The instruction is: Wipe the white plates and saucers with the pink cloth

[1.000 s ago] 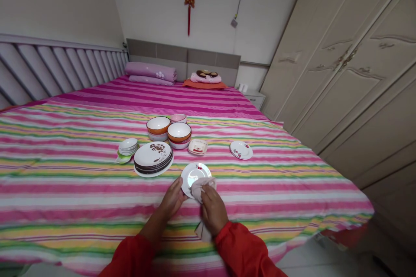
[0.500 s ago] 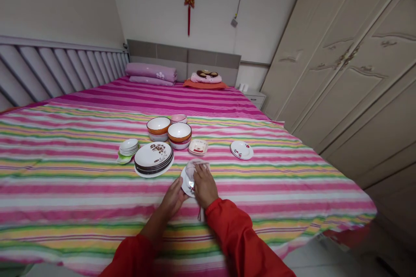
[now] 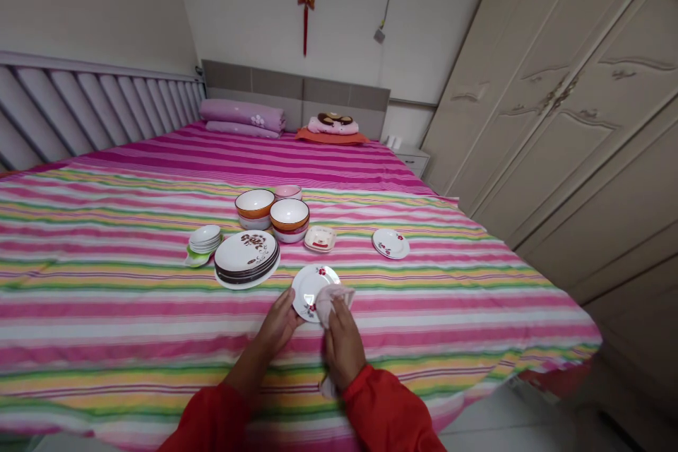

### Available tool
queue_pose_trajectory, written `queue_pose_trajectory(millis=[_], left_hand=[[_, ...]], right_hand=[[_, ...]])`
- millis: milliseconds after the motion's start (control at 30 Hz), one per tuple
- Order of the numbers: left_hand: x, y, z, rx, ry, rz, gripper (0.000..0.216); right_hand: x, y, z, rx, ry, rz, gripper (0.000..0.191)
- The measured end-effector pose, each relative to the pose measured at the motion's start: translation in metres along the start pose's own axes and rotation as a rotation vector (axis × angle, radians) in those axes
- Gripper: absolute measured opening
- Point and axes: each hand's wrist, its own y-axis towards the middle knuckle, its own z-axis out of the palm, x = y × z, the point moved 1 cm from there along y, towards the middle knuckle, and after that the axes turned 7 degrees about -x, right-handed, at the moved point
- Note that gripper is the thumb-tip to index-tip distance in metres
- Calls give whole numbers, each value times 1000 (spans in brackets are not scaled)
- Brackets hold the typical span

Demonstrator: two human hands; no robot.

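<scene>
A small white plate with a red flower pattern stands tilted on the striped bedcover, its lower left rim gripped by my left hand. My right hand grasps a pale pink cloth, which lies over the plate's lower right edge and hangs below the hand. That edge of the plate is hidden by the cloth.
Behind the hands stand a stack of flower-patterned plates, bowls, a small square dish, a small plate and stacked small dishes. The bed's near edge lies below the hands; a wardrobe stands right.
My right hand has moved back toward me with the cloth, from the plate's middle to its lower right edge, and more of the plate's face shows. My left hand still holds the plate.
</scene>
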Motion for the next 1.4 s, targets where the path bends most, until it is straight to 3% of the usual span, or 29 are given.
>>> queue_pose_trajectory(millis=[100,233,367,633,733,833,1000,1067,1167,1400], left_hand=[[0,0,0,-38,-27,10,28],[0,0,2,-78,-53,25,20],[1,1,0,-44,-21,-9,21],[2,8,-7,-63,-111,5,40],[1,11,-9,-72,-164,14,44],[1,12,-9,-58,-175,-6,46],[0,10,-8,-68,-164,1,45],[-1,8,-7,-60,-151,-8,45],[-3,7,-4,-37,-121,-6,47],[-1,7,-7,-3,-52,-41,52]], right_hand=[[15,-6,7,59,-11,-72,58],[21,14,18,107,-14,-93,54],[9,40,19,36,-10,-30,50],[-26,60,-9,-192,121,280,45],[-31,60,-17,-134,169,355,35],[-27,62,-25,-53,193,329,25],[-14,73,-41,-286,163,388,26],[-9,77,-42,-227,252,429,28],[-6,79,-34,-29,479,523,31],[-22,73,-11,187,765,813,40]])
